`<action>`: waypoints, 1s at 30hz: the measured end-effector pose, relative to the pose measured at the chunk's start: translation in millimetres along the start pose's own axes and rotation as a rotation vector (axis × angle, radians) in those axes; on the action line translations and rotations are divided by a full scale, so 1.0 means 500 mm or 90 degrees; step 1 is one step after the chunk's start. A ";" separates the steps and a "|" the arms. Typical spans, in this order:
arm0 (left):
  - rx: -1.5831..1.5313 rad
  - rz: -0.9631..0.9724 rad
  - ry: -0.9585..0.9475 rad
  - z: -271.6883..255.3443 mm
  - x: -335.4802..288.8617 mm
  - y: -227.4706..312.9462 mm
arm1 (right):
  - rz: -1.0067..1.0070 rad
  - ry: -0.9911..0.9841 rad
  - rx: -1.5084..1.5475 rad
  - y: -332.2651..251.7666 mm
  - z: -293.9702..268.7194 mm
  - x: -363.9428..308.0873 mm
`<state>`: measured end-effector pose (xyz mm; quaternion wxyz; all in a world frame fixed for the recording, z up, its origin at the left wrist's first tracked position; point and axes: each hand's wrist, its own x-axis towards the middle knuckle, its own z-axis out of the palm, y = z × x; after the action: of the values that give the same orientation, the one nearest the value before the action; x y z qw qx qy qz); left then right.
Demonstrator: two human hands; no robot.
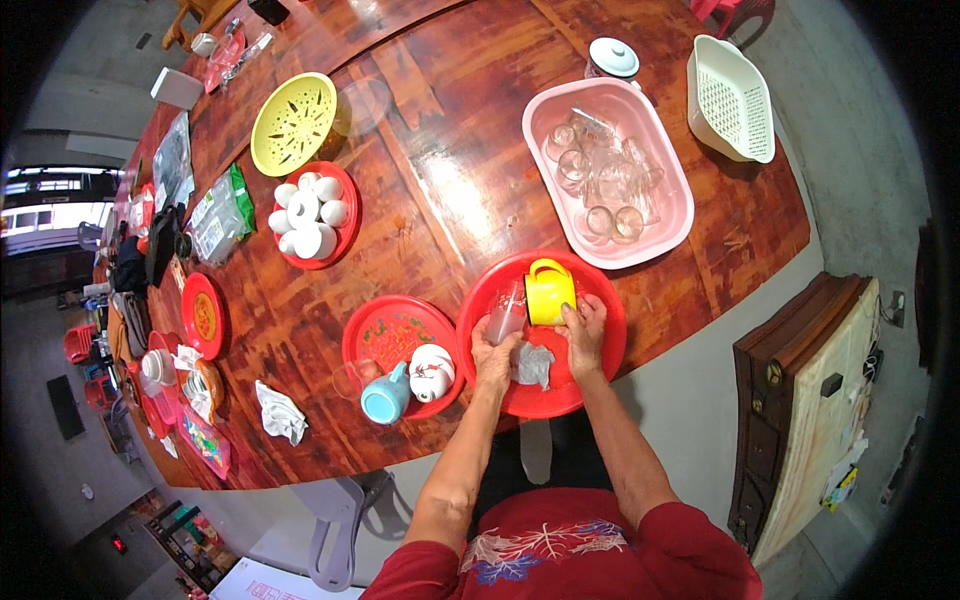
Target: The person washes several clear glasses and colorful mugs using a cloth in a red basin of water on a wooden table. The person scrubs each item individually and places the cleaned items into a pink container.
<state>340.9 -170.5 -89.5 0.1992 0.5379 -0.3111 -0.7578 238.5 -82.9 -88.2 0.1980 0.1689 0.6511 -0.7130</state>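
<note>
Over a red basin [590, 395] at the table's near edge, my left hand [492, 355] is closed round a clear drinking glass [508, 313]. Close beside the glass, a yellow mug [549, 300] lies tipped with its handle pointing away from me. My right hand [586, 335] grips the mug's right side, thumb across its near edge. A wet-looking grey cloth [533, 365] rests in the basin below my hands. Just left stands a red plate [370, 322] bearing a light-blue mug [387, 396], a white patterned cup [432, 371] and a clear glass.
Beyond the basin, a pink tub [680, 225] holds several clear glasses. A lidded white mug [613, 60] and a cream strainer basket [732, 105] stand far right. Leftward are a red plate of white cups [316, 213], a yellow colander [293, 125] and a white cloth [280, 412].
</note>
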 end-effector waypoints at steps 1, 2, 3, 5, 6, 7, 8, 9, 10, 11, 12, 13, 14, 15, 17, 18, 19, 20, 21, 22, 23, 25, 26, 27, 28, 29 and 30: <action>0.019 0.011 0.009 0.001 0.000 -0.005 | -0.015 0.027 0.002 0.007 -0.010 -0.010; 0.046 0.013 0.015 0.008 -0.005 -0.001 | -0.029 0.052 0.004 0.015 -0.019 -0.020; 0.073 0.022 0.031 0.008 -0.014 0.008 | -0.020 0.016 -0.116 0.027 -0.033 -0.031; 0.193 0.058 0.046 0.016 -0.010 -0.008 | -0.007 -0.048 -0.357 0.046 -0.084 -0.043; 0.253 0.073 0.072 0.000 -0.001 -0.027 | -0.112 -0.155 -0.436 0.050 -0.077 -0.063; 0.314 0.087 0.101 -0.024 0.009 -0.040 | -0.224 -0.225 -0.502 0.058 -0.064 -0.082; 0.406 0.082 0.122 -0.001 -0.020 -0.012 | -0.333 -0.269 -0.572 0.040 -0.059 -0.103; 0.472 0.100 0.139 0.006 -0.045 0.008 | -0.449 -0.320 -0.636 0.026 -0.047 -0.122; 0.521 0.167 0.113 0.005 -0.070 0.030 | -0.446 -0.359 -0.662 0.027 -0.041 -0.130; 0.571 0.235 0.089 -0.004 -0.092 0.058 | -0.446 -0.391 -0.721 0.022 -0.035 -0.135; 0.604 0.310 0.065 -0.014 -0.114 0.088 | -0.443 -0.422 -0.783 0.013 -0.031 -0.139; 0.638 0.384 0.039 -0.029 -0.132 0.120 | -0.438 -0.453 -0.845 0.009 -0.028 -0.140; 0.669 0.462 0.014 -0.047 -0.146 0.145 | -0.409 -0.480 -0.915 0.016 -0.033 -0.133; 0.669 0.508 0.061 -0.071 -0.149 0.153 | -0.395 -0.469 -0.935 0.021 -0.035 -0.126; 0.801 0.518 0.116 -0.129 -0.142 0.171 | -0.363 -0.440 -0.976 0.032 -0.041 -0.117; 0.883 0.494 0.111 -0.143 -0.146 0.186 | -0.388 -0.398 -0.992 0.035 -0.043 -0.120; 0.964 0.469 0.104 -0.156 -0.150 0.200 | -0.385 -0.389 -1.009 0.039 -0.046 -0.122; 1.036 0.422 0.050 -0.193 -0.137 0.194 | -0.385 -0.384 -1.023 0.037 -0.036 -0.127; 1.068 0.396 0.022 -0.213 -0.123 0.186 | -0.384 -0.379 -1.038 0.036 -0.029 -0.134; 1.099 0.370 -0.007 -0.229 -0.109 0.179 | -0.405 -0.392 -1.039 0.035 -0.025 -0.146; 1.130 0.346 -0.039 -0.232 -0.095 0.178 | -0.425 -0.401 -1.040 0.035 -0.021 -0.156; 1.211 0.291 -0.073 -0.231 -0.068 0.173 | -0.444 -0.398 -1.045 0.041 -0.021 -0.158; 1.242 0.237 -0.087 -0.214 -0.065 0.184 | -0.441 -0.389 -1.049 0.049 -0.018 -0.153; 1.272 0.182 -0.101 -0.203 -0.059 0.188 | -0.439 -0.379 -1.054 0.055 -0.018 -0.147; 1.290 0.180 -0.103 -0.208 -0.041 0.174 | -0.432 -0.358 -1.055 0.059 -0.020 -0.142; 1.309 0.174 -0.096 -0.227 -0.016 0.152 | -0.429 -0.344 -1.051 0.063 -0.014 -0.139; 1.329 0.171 -0.098 -0.228 -0.003 0.146 | -0.422 -0.323 -1.051 0.065 -0.015 -0.139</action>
<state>446.1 -252.1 -64.5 -0.3003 0.3541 -0.8778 -0.1180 314.8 -73.4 -82.0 0.1782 -0.3818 0.9050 -0.0590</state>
